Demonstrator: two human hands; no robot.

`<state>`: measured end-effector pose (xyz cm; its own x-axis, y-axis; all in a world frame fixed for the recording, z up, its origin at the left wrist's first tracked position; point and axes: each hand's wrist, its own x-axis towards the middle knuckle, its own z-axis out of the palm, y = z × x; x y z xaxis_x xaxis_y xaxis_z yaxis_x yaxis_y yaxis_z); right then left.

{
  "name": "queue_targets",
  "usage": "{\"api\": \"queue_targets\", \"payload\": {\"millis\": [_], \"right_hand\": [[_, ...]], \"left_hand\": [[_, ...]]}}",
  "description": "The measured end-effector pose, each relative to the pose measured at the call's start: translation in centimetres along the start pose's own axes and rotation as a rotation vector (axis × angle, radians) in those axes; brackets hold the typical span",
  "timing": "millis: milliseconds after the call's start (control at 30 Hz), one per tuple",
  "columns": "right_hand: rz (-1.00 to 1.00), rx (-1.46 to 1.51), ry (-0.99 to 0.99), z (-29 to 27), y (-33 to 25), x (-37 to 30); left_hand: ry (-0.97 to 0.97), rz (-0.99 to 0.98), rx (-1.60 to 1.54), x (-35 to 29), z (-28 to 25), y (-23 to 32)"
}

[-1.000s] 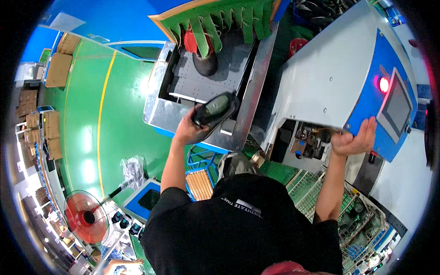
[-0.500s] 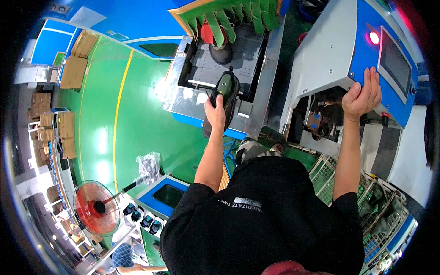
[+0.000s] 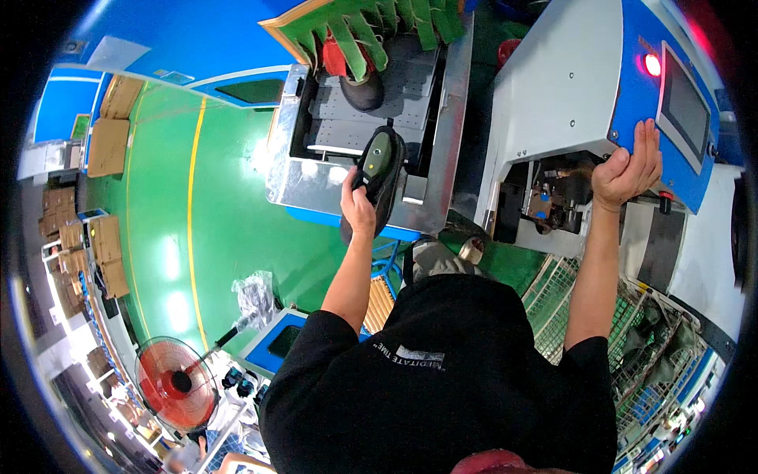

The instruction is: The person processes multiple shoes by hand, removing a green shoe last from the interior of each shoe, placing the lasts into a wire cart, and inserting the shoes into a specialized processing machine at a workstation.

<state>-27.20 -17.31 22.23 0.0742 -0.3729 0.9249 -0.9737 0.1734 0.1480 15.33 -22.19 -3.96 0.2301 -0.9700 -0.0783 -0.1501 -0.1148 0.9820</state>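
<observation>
My left hand [image 3: 360, 212] is closed around the side of a dark shoe [image 3: 385, 197], which has a green shoe last [image 3: 380, 154] inside it. The shoe is tilted, with one end toward the metal conveyor bed and the other toward me. Against the blue front panel [image 3: 638, 95] of a machine lies my right hand [image 3: 630, 175], its fingers stretched out flat below the screen [image 3: 684, 107]. Nothing shows in that hand. Farther off, a second dark shoe [image 3: 363, 93] sits on the perforated conveyor plate [image 3: 407, 91], partly under green strip curtains [image 3: 347, 39].
A red lamp [image 3: 652, 65] glows on the machine, above its open cavity [image 3: 545, 201] of metal parts. A red knob [image 3: 666, 197] sits lower right. Wire baskets [image 3: 651, 355] stand at my right. A floor fan [image 3: 178, 383] is behind left, near another person's arm [image 3: 241, 462].
The view has turned slightly, shifting the conveyor toward the left of the picture. My left hand still grips the shoe, and my right hand stays on the blue panel.
</observation>
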Motion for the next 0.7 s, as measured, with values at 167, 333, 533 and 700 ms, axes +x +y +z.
{"api": "queue_targets", "payload": {"millis": [167,333,533,700], "right_hand": [[0.043,0.144,-0.006,-2.2,2.2,-0.3],[0.302,0.194,-0.312,-5.1,-1.3,2.2],[0.373,0.315,-0.231,-14.3,-1.0,-4.4],[0.730,-0.488,-0.150,-31.8,6.1,-14.7]], "left_hand": [[-0.095,0.319,0.644,0.8,1.6,-2.3],[-0.151,1.088,1.722,5.1,-5.4,-15.1],[0.028,-0.049,0.439,-3.9,4.2,4.4],[-0.306,0.381,0.479,-8.3,9.1,-0.2]]}}
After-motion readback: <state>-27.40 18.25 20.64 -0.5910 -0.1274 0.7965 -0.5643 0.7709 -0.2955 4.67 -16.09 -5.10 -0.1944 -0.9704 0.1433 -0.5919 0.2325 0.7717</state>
